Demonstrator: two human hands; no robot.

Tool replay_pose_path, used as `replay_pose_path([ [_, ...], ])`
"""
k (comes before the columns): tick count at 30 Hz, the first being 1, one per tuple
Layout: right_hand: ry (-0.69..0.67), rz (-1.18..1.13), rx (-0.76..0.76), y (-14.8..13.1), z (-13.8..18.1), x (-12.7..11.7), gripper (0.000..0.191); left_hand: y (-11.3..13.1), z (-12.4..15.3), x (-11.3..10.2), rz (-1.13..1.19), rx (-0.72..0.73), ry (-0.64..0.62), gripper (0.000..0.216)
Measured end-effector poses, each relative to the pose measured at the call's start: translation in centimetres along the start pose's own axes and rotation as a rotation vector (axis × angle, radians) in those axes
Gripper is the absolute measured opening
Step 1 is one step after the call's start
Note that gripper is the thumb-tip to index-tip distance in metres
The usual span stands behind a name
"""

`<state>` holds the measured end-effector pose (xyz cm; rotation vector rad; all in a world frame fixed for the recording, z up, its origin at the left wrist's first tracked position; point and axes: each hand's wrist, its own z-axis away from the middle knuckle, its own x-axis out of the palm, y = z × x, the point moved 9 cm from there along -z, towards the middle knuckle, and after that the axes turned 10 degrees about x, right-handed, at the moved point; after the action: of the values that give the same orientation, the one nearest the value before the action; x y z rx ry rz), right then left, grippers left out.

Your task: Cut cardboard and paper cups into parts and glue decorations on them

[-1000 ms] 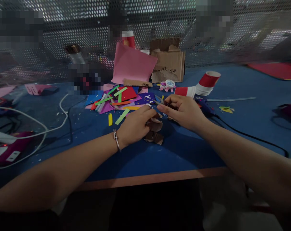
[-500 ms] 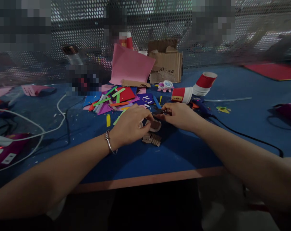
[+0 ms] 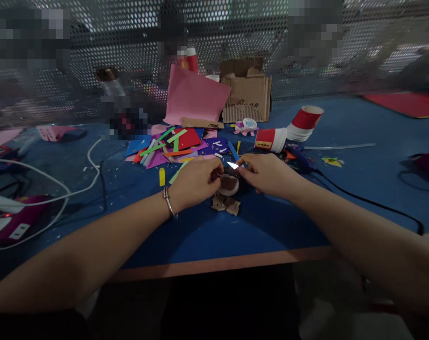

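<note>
The pointed blade (image 3: 232,165) is tilting up into the light, the right hand's (image 3: 271,175) fingers gripping it — the left hand (image 3: 198,182) pinching the curled cardboard piece (image 3: 229,191) just below, mid-frame — so apparently no cut is being made.

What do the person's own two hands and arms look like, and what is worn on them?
The left hand and right hand are ungloved, the forearms bare. A slim silver-coloured bracelet circles the left wrist; the right has none.
</note>
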<state>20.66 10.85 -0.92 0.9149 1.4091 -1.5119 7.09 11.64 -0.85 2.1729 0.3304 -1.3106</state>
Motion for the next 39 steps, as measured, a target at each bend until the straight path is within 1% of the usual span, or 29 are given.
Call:
replay_pose_path([
  [3, 0.021, 0.059, 0.010, 0.0, 0.2, -0.1, 0.033, -0.1, 0.1, -0.3, -0.013, -0.009, 0.033, 0.013],
  [5, 0.050, 0.121, 0.010, 0.0, 0.3, -0.1, 0.034, -0.2, 0.3, -1.0, -0.016, -0.022, 0.093, 0.013],
  [8, 0.118, 0.266, 0.003, -0.1, 0.5, -0.3, 0.035, -0.2, 0.7, -2.3, 0.049, -0.036, 0.205, 0.012],
  [11, 0.143, 0.395, 0.009, -0.4, 1.0, -0.3, 0.033, -0.3, 0.8, -3.1, 0.112, -0.057, 0.266, 0.012],
  [14, 0.146, 0.454, 0.008, -0.7, 1.4, -0.3, 0.034, -0.7, 0.9, -3.4, 0.198, -0.112, 0.291, 0.012],
  [18, 0.168, 0.510, 0.017, -0.7, 1.7, -0.6, 0.036, -1.7, 1.0, -3.1, 0.375, -0.164, 0.312, 0.013],
  [20, 0.172, 0.538, 0.023, -0.5, 1.6, -0.7, 0.036, -2.4, 1.2, -2.8, 0.461, -0.213, 0.311, 0.017],
  [23, 0.187, 0.564, 0.021, -0.5, 1.6, -1.0, 0.037, -3.0, 1.5, -2.3, 0.542, -0.305, 0.278, 0.026],
  [26, 0.229, 0.491, 0.000, -0.9, 1.8, -1.6, 0.036, -2.8, 1.6, -2.2, 0.577, -0.351, 0.265, 0.030],
  [28, 0.234, 0.350, -0.039, -1.3, 1.9, -1.9, 0.035, -2.7, 1.6, -1.9, 0.658, -0.388, 0.262, 0.030],
  [31, 0.195, 0.095, -0.098, -1.4, 1.9, -2.0, 0.035, -2.7, 1.6, -1.2, 0.774, -0.432, 0.253, 0.029],
  [33, 0.167, -0.057, -0.132, -1.3, 1.7, -2.0, 0.038, -2.8, 1.5, -1.3, 0.726, -0.411, 0.262, 0.028],
  [35, 0.140, -0.168, -0.151, -1.2, 1.4, -1.8, 0.041, -2.8, 1.3, -1.7, 0.613, -0.370, 0.276, 0.026],
  [37, 0.122, -0.214, -0.147, -1.0, 1.1, -1.6, 0.036, -2.8, 1.2, -1.7, 0.526, -0.336, 0.261, 0.023],
  [39, 0.115, -0.210, -0.128, -0.8, 0.7, -1.3, 0.026, -2.7, 1.0, -1.3, 0.503, -0.306, 0.222, 0.022],
])
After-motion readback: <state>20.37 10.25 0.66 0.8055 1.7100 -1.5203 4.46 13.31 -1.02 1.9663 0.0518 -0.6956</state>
